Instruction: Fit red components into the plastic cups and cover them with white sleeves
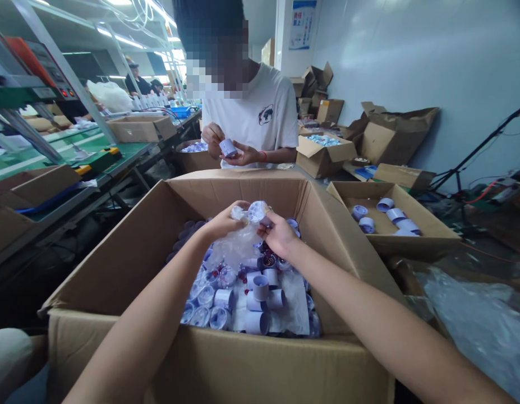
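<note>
Over a large cardboard box (pixel 209 359), my right hand (pixel 280 234) grips a short pale-lavender plastic cylinder (pixel 258 212) by its side, one round end facing me. My left hand (pixel 228 217) is closed on a crumpled clear plastic bag (pixel 232 247), which hangs below the fingers; its fingertips are close to the cylinder's left side. Whether the bag also covers the cylinder, I cannot tell. Beneath my hands lie many similar cylinders (pixel 260 288), some bare on a white sheet (pixel 299 297), others in clear wrapping (pixel 206 296) at the left. Small red parts show among them.
Across the box a person in a white shirt (pixel 263 106) holds another cylinder (pixel 228 147). To the right, a shallower carton (pixel 415 244) contains several cylinders, with plastic sheeting (pixel 474 325) below. A green conveyor bench (pixel 87 146) runs along the left. Open cartons (pixel 322 160) stand behind.
</note>
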A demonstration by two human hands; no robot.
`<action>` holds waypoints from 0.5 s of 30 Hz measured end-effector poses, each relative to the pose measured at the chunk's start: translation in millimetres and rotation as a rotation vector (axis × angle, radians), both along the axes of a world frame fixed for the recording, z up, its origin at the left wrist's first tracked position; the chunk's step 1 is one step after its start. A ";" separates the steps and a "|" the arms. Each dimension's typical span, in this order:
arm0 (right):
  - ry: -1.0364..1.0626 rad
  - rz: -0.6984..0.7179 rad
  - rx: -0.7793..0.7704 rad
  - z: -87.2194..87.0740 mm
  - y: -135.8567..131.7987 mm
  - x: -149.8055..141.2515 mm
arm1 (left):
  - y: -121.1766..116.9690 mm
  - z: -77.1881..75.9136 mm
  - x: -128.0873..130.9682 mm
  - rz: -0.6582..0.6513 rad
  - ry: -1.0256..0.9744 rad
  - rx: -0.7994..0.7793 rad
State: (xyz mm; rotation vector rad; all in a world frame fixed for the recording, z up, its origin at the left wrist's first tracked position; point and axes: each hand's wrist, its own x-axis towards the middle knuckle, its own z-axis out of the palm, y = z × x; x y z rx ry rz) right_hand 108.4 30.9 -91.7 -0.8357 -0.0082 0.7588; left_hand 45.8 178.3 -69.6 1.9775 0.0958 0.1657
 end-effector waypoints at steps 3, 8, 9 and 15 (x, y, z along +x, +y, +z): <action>-0.039 -0.014 -0.025 0.8 0.1 -0.4 | -0.4 2.6 -1.3 0.019 -0.016 -0.067; -0.134 0.025 -0.049 0.4 2.0 -5.3 | -2.6 2.3 1.9 0.000 -0.009 -0.085; -0.147 0.036 -0.045 0.0 2.5 -6.2 | -3.0 0.8 3.4 0.002 -0.009 -0.056; -0.127 0.097 -0.029 -2.4 2.9 -8.2 | -0.7 -5.9 7.6 0.195 -0.073 0.366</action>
